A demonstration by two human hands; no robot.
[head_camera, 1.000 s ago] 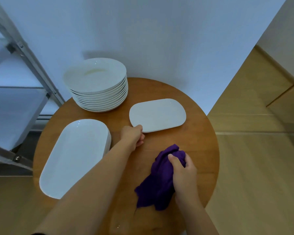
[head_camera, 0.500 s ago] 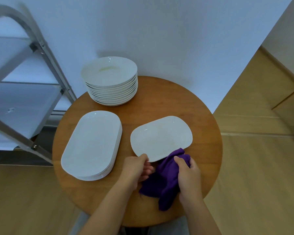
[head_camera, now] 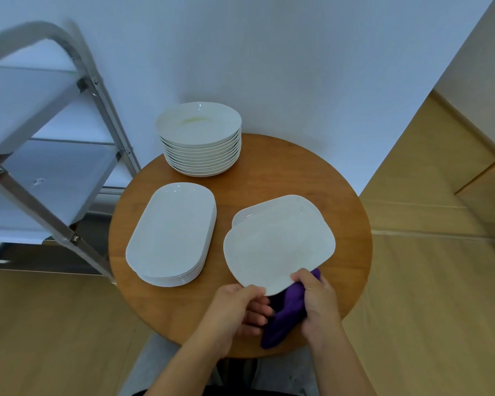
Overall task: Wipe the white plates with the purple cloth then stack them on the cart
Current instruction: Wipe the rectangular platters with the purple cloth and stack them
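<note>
Lifted nearer now, plate (head_camera: 277, 244) is tilting; left fingers (head_camera: 255, 292) pinching its rim, right fingers (head_camera: 300, 277) bunching the purple cloth (head_camera: 283, 315) beneath; I'm starting wiping next

purple cloth (head_camera: 286, 312) mostly hidden under plate (head_camera: 277, 247) and hands, cart (head_camera: 40, 155) cut off left

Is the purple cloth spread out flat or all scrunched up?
Scrunched up. The purple cloth is bunched in the right hand, under the edge of the plate the left hand holds.
</note>
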